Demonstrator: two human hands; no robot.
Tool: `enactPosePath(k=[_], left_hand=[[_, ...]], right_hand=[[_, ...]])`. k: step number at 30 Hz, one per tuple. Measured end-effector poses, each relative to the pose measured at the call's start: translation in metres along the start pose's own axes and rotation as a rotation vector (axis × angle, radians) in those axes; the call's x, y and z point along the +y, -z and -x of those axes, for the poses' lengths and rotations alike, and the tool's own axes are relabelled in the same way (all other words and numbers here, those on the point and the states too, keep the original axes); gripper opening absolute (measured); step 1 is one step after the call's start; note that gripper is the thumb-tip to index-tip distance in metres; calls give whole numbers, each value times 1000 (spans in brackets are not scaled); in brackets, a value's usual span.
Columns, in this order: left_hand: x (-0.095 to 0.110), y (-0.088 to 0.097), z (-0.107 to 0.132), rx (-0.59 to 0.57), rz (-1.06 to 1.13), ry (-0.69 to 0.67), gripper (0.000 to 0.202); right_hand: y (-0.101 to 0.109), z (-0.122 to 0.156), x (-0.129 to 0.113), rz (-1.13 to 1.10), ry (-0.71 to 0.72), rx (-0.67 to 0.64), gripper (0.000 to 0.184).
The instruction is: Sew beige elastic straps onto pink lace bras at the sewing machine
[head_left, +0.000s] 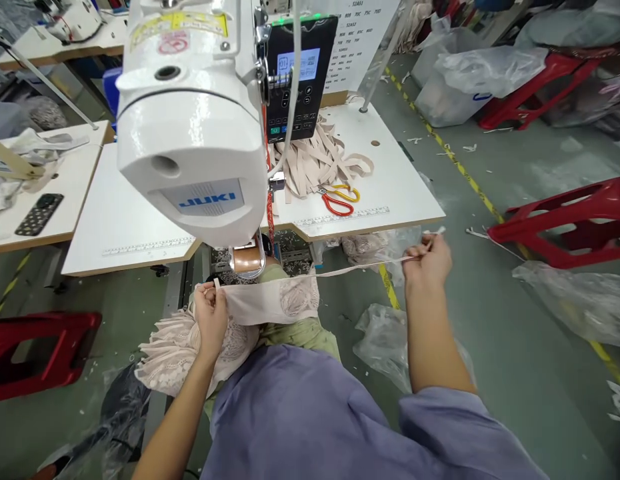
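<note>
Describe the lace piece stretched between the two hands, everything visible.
The lace piece is pale pink, thin and soft-looking, with a plain band and a patterned lace patch toward its right end. It is pulled taut and roughly level above the lap, below the sewing machine. The left hand pinches its left edge. A narrow strap runs from it to the right hand, which grips the strap's end. More matching lace fabric lies bunched under the left hand.
</note>
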State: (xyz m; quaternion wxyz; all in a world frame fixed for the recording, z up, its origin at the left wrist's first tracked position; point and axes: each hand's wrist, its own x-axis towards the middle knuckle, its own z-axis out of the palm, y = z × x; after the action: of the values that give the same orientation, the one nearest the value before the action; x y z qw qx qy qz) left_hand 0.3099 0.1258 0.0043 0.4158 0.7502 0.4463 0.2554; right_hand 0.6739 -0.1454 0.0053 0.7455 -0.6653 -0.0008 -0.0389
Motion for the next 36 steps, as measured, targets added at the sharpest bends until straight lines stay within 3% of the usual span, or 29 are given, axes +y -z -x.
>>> enactPosePath(k=[2, 4, 8, 12, 15, 18, 20, 23, 27, 32, 34, 36], left_hand=[[10, -3, -1, 27, -4, -40, 33], [26, -1, 0, -10, -39, -90, 29], [65, 10, 6, -313, -81, -280, 25], [99, 22, 16, -457, -98, -379, 25], [112, 27, 21, -500, -259, -412, 32], [109, 26, 22, -530, -349, -459, 23], [103, 24, 23, -547, -347, -468, 25], [94, 22, 25, -514, -311, -539, 29], [92, 22, 25, -440, -271, -639, 29], [97, 35, 12, -643, -124, -461, 22], [100, 43, 9, -679, -127, -438, 23], [104, 49, 8, -700, -167, -447, 17]], right_hand=[[-20, 30, -1, -4, -25, -48, 41], [-41, 71, -5, 21, -83, -226, 35], [-70, 151, -26, 142, -43, -745, 23], [-79, 191, -53, 207, 17, -993, 21], [-83, 201, -63, 334, 212, -1080, 11], [-87, 204, -67, 448, 440, -1143, 4], [-89, 202, -69, 498, 466, -1194, 9], [-93, 197, -73, 481, 339, -1285, 12], [-99, 191, -75, 338, 6, -1322, 15], [-102, 183, -64, 107, -428, -1186, 28], [-102, 179, -64, 91, -404, -1191, 28], [-102, 176, -68, 130, -194, -1321, 21]])
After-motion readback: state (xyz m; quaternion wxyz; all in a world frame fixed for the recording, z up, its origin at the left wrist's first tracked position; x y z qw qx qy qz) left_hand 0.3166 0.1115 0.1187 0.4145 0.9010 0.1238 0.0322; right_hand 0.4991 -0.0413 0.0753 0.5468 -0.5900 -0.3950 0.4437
